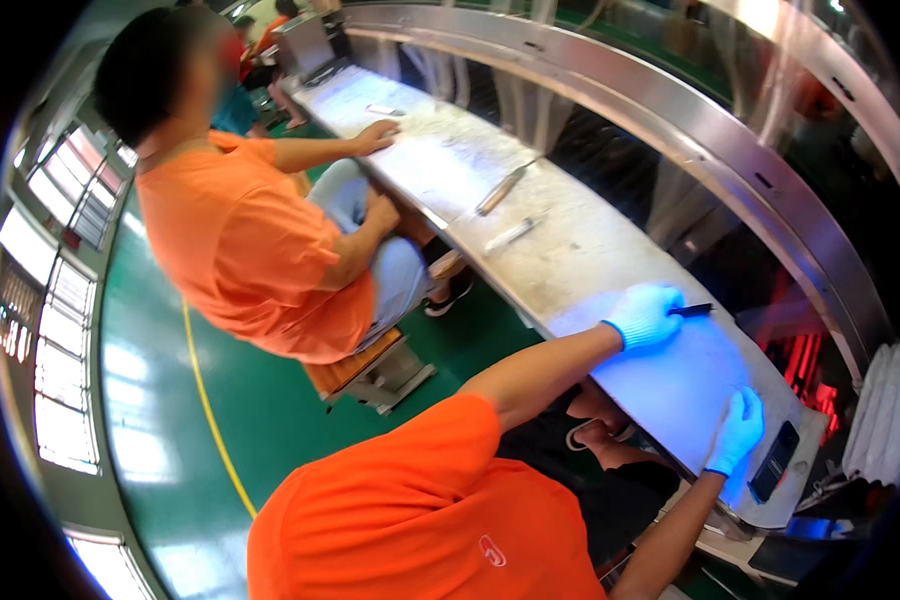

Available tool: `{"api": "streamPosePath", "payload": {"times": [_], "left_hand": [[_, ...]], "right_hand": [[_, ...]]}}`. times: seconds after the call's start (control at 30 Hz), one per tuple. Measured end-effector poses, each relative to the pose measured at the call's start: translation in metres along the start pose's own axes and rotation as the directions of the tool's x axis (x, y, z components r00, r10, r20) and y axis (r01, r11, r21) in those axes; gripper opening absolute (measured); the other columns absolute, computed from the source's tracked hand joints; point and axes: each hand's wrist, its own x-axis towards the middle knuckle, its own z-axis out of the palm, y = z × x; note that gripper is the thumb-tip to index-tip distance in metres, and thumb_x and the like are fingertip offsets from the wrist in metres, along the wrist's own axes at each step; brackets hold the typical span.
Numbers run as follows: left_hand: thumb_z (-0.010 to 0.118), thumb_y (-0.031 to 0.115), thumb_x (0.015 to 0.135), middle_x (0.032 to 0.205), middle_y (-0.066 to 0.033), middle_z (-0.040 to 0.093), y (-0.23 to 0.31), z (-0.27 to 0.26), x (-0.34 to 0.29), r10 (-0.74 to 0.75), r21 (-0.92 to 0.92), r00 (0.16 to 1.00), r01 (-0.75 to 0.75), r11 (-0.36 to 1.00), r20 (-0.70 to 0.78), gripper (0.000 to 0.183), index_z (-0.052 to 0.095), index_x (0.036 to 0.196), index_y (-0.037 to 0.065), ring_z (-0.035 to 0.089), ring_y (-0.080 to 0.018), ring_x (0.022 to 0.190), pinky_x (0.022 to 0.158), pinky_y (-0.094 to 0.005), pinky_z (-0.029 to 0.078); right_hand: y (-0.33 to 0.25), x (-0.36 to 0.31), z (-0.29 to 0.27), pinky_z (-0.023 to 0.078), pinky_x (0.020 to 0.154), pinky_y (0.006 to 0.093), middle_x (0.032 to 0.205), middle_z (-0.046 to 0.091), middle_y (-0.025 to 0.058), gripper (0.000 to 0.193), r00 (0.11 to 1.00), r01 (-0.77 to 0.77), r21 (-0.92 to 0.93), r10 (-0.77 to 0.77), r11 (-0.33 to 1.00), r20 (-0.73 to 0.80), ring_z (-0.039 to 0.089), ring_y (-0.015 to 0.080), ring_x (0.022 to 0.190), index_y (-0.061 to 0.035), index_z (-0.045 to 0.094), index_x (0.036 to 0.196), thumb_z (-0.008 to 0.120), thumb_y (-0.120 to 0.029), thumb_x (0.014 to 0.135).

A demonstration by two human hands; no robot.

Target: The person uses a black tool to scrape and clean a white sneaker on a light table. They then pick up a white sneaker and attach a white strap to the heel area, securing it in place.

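Note:
My left hand (645, 316), in a white glove lit blue, is closed on a dark, pen-like stick (694, 310) just above the worktable. The stick points right, toward the table's far edge; its exact kind is not clear. Nearer the table's right end is my right hand (738, 432), also gloved. Its fingers are curled together, and whatever they may hold is hidden. Strong blue light falls on the white tabletop (635, 375) between both hands. Beside my right hand lies a black phone (774, 462).
Along the worktable to the left lie a wooden-handled tool (501, 190) and a pale tube-like tool (510, 235). A co-worker in orange (245, 240) sits on a stool (370, 370) at my left. A metal frame (660, 150) runs along the far side; white rolled material (885, 410) hangs right.

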Motion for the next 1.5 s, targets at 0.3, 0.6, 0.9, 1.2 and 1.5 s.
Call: {"api": "streamPosePath", "payload": {"times": [0.3, 0.6, 0.9, 1.2, 1.5], "left_hand": [[0.079, 0.032, 0.092, 0.107, -0.0194, 0.08, 0.003, -0.007, 0.004, -0.05, 0.043, 0.999, 0.049, 0.998, 0.014, 0.03, 0.084, 0.112, 0.01, 0.078, -0.0405, 0.098, 0.09, -0.0482, 0.062], [0.084, 0.027, 0.092, 0.108, -0.0177, 0.082, 0.006, -0.003, 0.004, -0.044, 0.008, 0.999, 0.044, 0.999, 0.017, 0.035, 0.081, 0.118, 0.004, 0.081, -0.0341, 0.096, 0.09, -0.0418, 0.063], [0.086, 0.019, 0.093, 0.1, -0.0166, 0.083, 0.0, 0.003, 0.004, -0.071, -0.062, 0.997, 0.072, 0.995, 0.024, 0.034, 0.08, 0.12, 0.0, 0.081, -0.0248, 0.089, 0.085, -0.0376, 0.063], [0.086, 0.02, 0.092, 0.101, -0.0173, 0.083, -0.003, 0.003, 0.005, 0.032, -0.009, 0.999, -0.032, 0.999, -0.022, 0.034, 0.08, 0.118, -0.001, 0.08, -0.0263, 0.09, 0.085, -0.0387, 0.063], [0.087, 0.02, 0.091, 0.103, -0.0183, 0.083, 0.003, 0.002, 0.002, -0.041, -0.052, 0.999, 0.04, 0.998, -0.007, 0.037, 0.08, 0.119, -0.002, 0.081, -0.0261, 0.091, 0.088, -0.0386, 0.064]], "right_hand": [[-0.036, -0.006, 0.005, 0.06, 0.09, 0.036, 0.11, 0.084, 0.0109, 0.029, 0.996, 0.02, -0.038, -0.023, 0.999, -0.081, 0.076, 0.0197, 0.096, -0.0022, 0.082, 0.12, 0.085, -0.018, 0.096], [-0.039, -0.009, 0.002, 0.061, 0.089, 0.0371, 0.112, 0.083, 0.0146, 0.03, 0.996, -0.048, -0.007, 0.048, 0.999, -0.071, 0.079, 0.0241, 0.096, -0.0022, 0.082, 0.121, 0.083, -0.02, 0.098], [-0.041, -0.009, 0.002, 0.062, 0.09, 0.0397, 0.113, 0.083, 0.0182, 0.03, 0.997, -0.026, 0.001, 0.026, 1.0, -0.069, 0.08, 0.0302, 0.099, -0.0014, 0.081, 0.121, 0.083, -0.02, 0.097], [-0.045, -0.008, -0.001, 0.062, 0.092, 0.0401, 0.117, 0.082, 0.0191, 0.031, 0.998, -0.032, -0.015, 0.031, 0.999, -0.058, 0.08, 0.0318, 0.103, -0.0025, 0.08, 0.122, 0.081, -0.021, 0.098], [-0.044, -0.01, 0.0, 0.063, 0.092, 0.0402, 0.117, 0.082, 0.0194, 0.032, 0.998, -0.052, -0.002, 0.052, 0.999, -0.046, 0.08, 0.032, 0.103, -0.0021, 0.08, 0.122, 0.082, -0.023, 0.098]]}}
